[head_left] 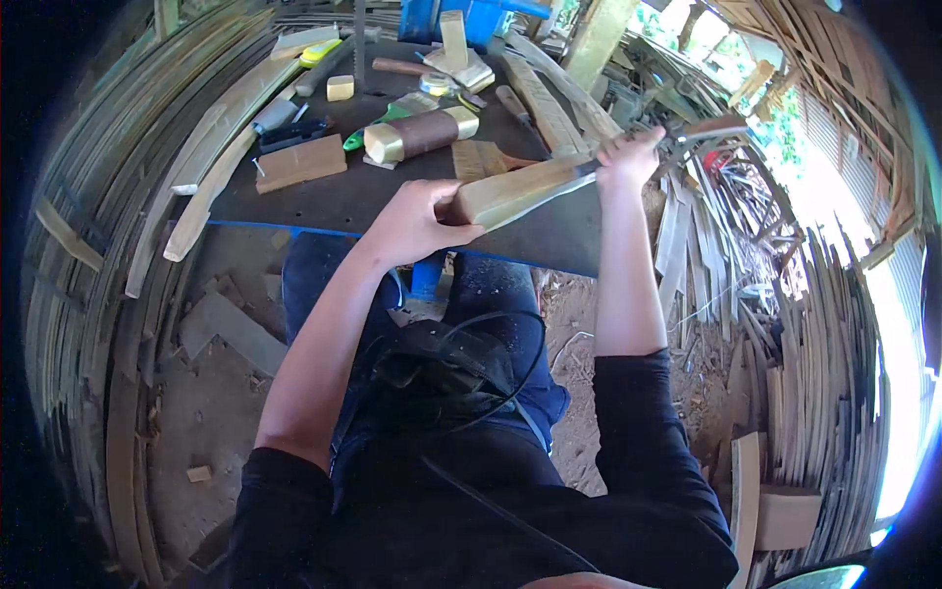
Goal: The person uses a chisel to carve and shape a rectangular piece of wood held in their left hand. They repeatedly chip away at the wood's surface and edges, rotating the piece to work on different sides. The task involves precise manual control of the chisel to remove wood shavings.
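My left hand [417, 221] is closed around the thick near end of a pale wooden block [520, 189], thumb below and fingers above. The block tilts up to the right over the table's front edge. At its far end my right hand [631, 159] is closed on a tool whose brown wooden handle [713, 128] sticks out past the fingers to the right. My fingers hide most of the tool, so its kind cannot be told. Just beyond the block lies a flat brush [483, 159]. A block wrapped in brown sandpaper [422, 134] rests behind my left hand.
On the dark table [324, 206] lie a flat brown board [301, 164], a green-handled brush [378, 123], a hammer [412, 69], a tape measure [435, 84] and long shaped wood pieces [231, 128]. Stacked wooden strips [824, 363] line the right side. A blue container [461, 22] stands behind.
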